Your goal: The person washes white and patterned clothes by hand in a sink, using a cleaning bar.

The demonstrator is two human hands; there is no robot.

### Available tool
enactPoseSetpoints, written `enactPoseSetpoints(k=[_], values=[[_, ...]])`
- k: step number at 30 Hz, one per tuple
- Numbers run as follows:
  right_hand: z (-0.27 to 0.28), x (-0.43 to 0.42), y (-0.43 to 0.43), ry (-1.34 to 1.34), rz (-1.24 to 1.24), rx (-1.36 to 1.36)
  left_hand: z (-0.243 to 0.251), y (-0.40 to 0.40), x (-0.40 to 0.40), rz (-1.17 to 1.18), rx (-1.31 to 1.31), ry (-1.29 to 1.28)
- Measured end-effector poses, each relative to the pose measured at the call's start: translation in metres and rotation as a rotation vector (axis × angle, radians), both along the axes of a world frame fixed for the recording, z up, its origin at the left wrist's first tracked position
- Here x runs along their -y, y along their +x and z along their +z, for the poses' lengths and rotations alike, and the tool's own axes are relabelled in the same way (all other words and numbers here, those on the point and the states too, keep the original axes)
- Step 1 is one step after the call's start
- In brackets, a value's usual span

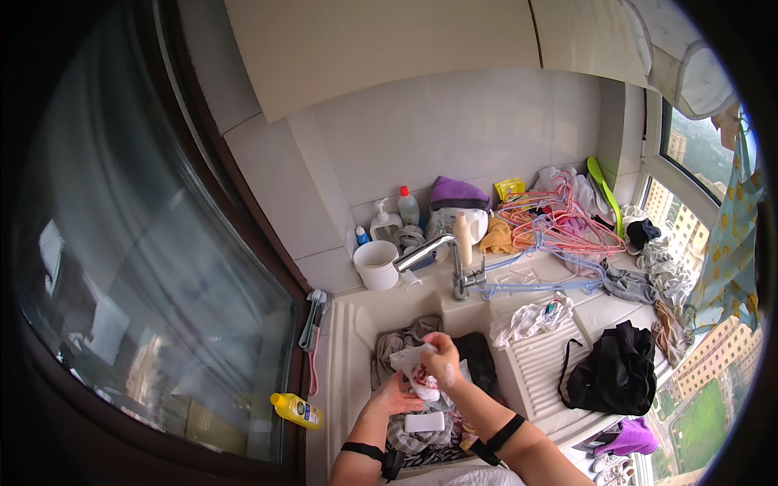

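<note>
Over the laundry sink (351, 364), my right hand (442, 359) grips a soapy white cloth with a red pattern (423, 378). Just below and left of it, my left hand (398, 396) touches the same cloth with its fingers spread; whether it also pinches the fabric is hard to see. Beneath both hands lie grey clothes (392, 352), a black garment (477, 358) and striped fabric. A white bar of soap (425, 422) rests on the clothes, close below my left hand.
A chrome faucet (460, 282) rises behind the sink. On the right are a ribbed washboard (535, 370), a white cloth (532, 321) and a black garment (617, 370). Hangers (559, 219) and bottles line the back. Brushes (313, 340) and a yellow bottle (298, 410) stand or lie at left.
</note>
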State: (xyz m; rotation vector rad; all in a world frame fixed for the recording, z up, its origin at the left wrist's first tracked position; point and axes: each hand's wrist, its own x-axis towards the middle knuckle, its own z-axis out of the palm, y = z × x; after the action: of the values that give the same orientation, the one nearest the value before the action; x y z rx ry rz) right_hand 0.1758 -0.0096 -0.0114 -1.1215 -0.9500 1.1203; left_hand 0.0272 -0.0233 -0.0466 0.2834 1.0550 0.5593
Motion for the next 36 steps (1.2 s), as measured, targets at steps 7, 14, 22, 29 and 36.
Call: enactPoseSetpoints(k=[7, 14, 22, 29, 36], values=[[0.028, 0.065, -0.04, 0.381, 0.118, 0.8, -0.032, 0.062, 0.022, 0.795, 1.821, 0.696], [-0.011, 0.008, 0.002, 0.073, 0.083, 0.769, -0.022, 0.019, -0.012, 0.49, 0.29, 0.26], [-0.035, -0.011, 0.048, -0.064, 0.2, 0.007, 0.053, 0.013, -0.001, 0.258, -0.054, 0.617], [-0.027, -0.023, 0.063, -0.232, 0.326, 0.108, 0.064, 0.0, -0.015, -0.02, -0.269, 0.947], [0.007, -0.022, 0.057, -0.13, 0.024, 0.429, 0.029, -0.022, -0.022, -0.076, -1.027, 1.188]])
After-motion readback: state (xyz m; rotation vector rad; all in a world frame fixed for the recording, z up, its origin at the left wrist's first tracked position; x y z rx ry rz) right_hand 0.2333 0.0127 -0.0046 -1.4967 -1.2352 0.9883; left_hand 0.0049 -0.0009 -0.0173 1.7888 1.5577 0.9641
